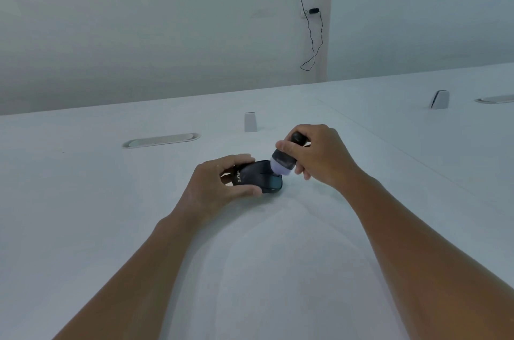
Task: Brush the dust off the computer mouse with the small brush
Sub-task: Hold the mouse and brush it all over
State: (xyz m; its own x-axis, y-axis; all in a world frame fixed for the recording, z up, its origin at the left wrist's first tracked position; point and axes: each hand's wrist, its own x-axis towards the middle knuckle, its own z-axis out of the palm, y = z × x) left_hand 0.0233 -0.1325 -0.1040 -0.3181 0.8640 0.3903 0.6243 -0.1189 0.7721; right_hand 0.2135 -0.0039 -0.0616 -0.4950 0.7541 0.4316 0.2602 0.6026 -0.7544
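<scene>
A dark computer mouse [258,177] lies flat on the white table [250,256], its front end pointing right. My left hand [219,186] grips its rear part, thumb on the near side and fingers on the far side. My right hand [319,154] holds a small brush [283,160] with a black handle and pale bristles. The brush is tilted, bristles pointing down and left, touching the front top of the mouse near the buttons.
An oval cable grommet [161,140] is set in the table at the back left, and a small white bracket [250,122] stands behind the hands. Another bracket [440,99] and grommet [495,99] sit at the far right. Black cables [313,34] hang on the wall.
</scene>
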